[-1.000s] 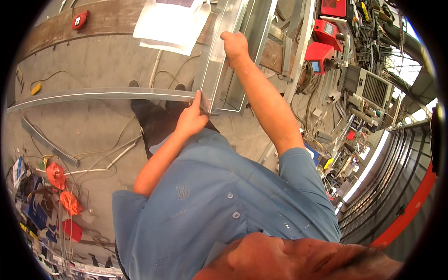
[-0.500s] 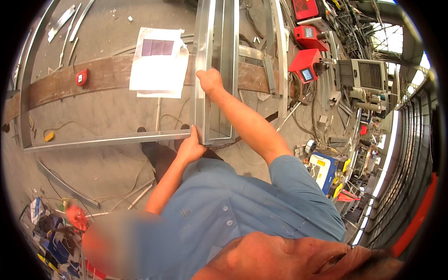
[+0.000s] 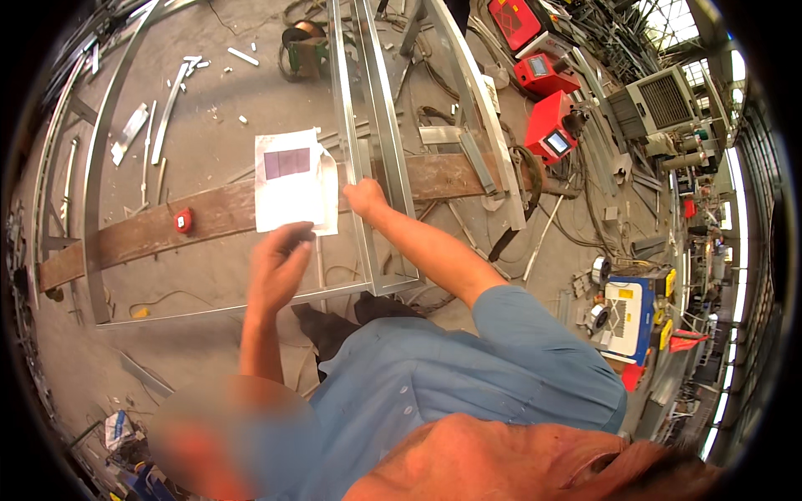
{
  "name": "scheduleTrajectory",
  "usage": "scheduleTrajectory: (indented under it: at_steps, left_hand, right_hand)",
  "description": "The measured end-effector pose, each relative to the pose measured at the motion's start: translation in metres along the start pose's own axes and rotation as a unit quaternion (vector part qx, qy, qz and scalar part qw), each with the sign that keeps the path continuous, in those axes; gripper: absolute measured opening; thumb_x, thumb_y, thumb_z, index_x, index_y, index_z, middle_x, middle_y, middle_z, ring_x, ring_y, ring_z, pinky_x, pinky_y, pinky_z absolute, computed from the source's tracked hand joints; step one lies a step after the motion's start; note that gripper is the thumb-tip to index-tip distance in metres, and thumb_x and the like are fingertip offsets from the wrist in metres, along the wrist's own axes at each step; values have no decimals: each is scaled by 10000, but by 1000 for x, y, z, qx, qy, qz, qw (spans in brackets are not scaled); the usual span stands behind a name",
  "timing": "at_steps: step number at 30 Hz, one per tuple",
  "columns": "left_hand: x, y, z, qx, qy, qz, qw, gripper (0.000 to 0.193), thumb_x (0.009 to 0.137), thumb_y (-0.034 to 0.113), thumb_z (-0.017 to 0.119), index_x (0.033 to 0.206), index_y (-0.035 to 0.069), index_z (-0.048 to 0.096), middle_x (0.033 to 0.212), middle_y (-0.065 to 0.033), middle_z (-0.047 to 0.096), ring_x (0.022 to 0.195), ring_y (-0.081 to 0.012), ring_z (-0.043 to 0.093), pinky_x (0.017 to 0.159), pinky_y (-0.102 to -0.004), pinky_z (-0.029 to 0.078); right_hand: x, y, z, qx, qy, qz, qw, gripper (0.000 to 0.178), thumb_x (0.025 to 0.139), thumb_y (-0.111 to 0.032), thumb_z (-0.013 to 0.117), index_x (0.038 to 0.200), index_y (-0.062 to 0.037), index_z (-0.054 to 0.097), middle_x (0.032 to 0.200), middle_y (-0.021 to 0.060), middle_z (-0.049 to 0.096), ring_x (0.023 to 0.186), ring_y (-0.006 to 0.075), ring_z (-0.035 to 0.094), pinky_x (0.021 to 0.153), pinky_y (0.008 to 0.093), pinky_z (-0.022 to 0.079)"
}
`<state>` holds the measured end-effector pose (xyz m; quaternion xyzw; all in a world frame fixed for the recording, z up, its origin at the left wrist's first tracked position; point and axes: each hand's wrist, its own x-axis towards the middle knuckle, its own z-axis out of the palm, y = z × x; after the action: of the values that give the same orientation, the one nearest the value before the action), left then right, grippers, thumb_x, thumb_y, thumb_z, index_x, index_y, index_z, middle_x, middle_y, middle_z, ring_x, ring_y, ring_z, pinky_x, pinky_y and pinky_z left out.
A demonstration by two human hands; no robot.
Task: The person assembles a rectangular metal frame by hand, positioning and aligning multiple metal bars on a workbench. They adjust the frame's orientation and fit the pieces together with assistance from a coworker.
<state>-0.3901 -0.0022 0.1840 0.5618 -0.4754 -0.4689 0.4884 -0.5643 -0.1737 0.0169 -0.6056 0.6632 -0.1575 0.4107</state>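
Judging by the hands, the step in hand is a check at the paper while the metalwork is steadied. The right hand (image 3: 366, 199) has its grip clamped on a long metal rail (image 3: 346, 104), part of a large open frame. The left hand (image 3: 277, 263) reaches over the lower edge of a white sheet (image 3: 292, 200); whether its grip is apart or pinched on the paper, I cannot tell. The sheet, with a dark panel printed on it, lies between ten and nine o'clock from the right hand, over a wooden plank (image 3: 138, 239). A small red case (image 3: 183, 220) (a tape measure, by its shape) sits on the plank at ten o'clock from the left hand.

Lifting the paper would call for closing the left thumb and finger on its edge, with the rail kept steady.

The right fingertips are hidden behind the rail. The left wrist covers a stretch of the near crossbar (image 3: 192, 313), toward eight o'clock. The rail's far end is cut off at twelve, and a blurred patch (image 3: 234, 434) at seven masks whatever lies there.
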Motion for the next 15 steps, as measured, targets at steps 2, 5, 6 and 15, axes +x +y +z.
scheduleTrajectory:
  at_steps: [2, 5, 6, 15]
  left_hand:
    - [-6, 70, -18, 23, 8, 125, 992, 286, 837, -38, 542, 1109, -20, 631, 1016, -102, 646, 881, -147, 603, 788, -274, 479]
    - [-23, 169, -26, 11, -6, 292, 956, 254, 867, 26, 520, 1091, -8, 635, 1031, -176, 617, 848, -176, 580, 756, -284, 478]
    - [-30, 197, -24, 5, -6, 340, 940, 234, 884, 63, 523, 1080, -4, 632, 1036, -198, 608, 848, -190, 577, 747, -290, 479]
    - [-101, 324, -31, 244, -283, 461, 805, 408, 982, 382, 440, 1294, 127, 503, 1197, -248, 528, 919, -274, 527, 710, -352, 455]
  right_hand:
    - [-4, -6, -6, 7, -14, -12, 1000, 560, 753, -292, 568, 1063, 173, 575, 1065, 379, 595, 1063, 462, 585, 914, 442, 466]
    - [-4, -3, -6, 3, 19, -14, 1000, 443, 738, -253, 574, 989, 107, 633, 1015, 328, 630, 1007, 446, 607, 865, 451, 483]
    - [-4, -1, -4, 3, 18, -6, 1000, 443, 738, -257, 570, 984, 106, 634, 1018, 327, 630, 1005, 446, 608, 864, 451, 483]
    - [12, 1, 16, -11, -18, -28, 999, 463, 724, -328, 578, 905, 88, 670, 1002, 333, 630, 979, 438, 624, 862, 458, 487]
